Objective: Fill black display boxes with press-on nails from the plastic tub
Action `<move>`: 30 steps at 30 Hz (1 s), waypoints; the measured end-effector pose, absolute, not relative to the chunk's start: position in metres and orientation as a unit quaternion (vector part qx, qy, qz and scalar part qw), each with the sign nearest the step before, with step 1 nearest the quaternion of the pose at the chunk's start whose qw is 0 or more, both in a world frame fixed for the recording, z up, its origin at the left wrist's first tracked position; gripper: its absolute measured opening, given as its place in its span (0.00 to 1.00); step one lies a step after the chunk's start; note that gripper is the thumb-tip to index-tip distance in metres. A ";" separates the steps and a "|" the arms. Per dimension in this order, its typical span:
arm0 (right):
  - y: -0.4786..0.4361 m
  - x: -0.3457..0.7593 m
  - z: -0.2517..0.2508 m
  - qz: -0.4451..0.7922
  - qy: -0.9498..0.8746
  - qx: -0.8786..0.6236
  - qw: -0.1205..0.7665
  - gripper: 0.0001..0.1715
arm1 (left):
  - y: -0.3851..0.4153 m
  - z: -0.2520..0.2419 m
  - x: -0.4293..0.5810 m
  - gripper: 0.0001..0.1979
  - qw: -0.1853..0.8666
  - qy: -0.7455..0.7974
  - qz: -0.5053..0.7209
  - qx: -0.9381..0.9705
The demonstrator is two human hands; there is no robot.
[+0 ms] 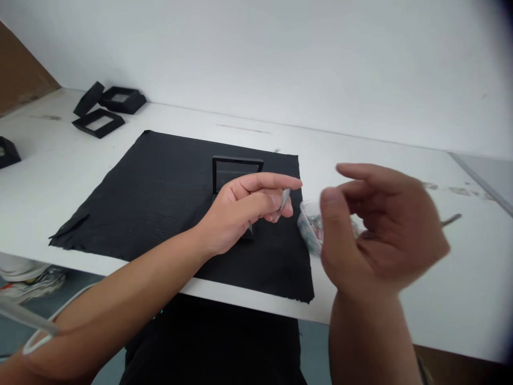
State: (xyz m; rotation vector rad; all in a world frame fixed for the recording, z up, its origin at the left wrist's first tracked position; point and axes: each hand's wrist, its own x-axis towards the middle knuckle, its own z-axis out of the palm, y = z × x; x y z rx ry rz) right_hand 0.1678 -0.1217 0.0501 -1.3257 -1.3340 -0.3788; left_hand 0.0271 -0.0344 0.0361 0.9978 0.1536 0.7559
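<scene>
My left hand (256, 200) is over the black mat (172, 187), its thumb and fingers pinching a small flat silver-grey piece (285, 198). Partly hidden behind that hand, a black framed case (238, 160) stands with its upper frame raised and its lower part on the mat. To the right, my right hand (377, 230) is raised, slightly blurred, with thumb and index finger apart and the other fingers curled; nothing shows between them. Behind it is a clear plastic tub (308, 235) of small wrapped-looking items, partly covered by the hand.
A thin grey rod (452, 220) pokes out behind my right hand; its other end is hidden. Several black frames (99, 123) lie at the back left of the white table (168, 115), near the wall. Another black piece (8, 152) sits at the left edge.
</scene>
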 end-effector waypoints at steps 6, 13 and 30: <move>-0.113 0.147 0.042 -0.073 -0.594 -0.513 0.615 0.13 | -0.034 0.040 0.027 0.05 0.810 0.071 0.357 0.459; -0.119 0.148 0.034 -0.063 -0.588 -0.515 0.621 0.12 | -0.036 0.041 0.026 0.04 0.816 0.093 0.365 0.439; -0.120 0.141 0.031 -0.106 -0.588 -0.486 0.638 0.14 | -0.039 0.038 0.027 0.05 0.821 0.056 0.340 0.456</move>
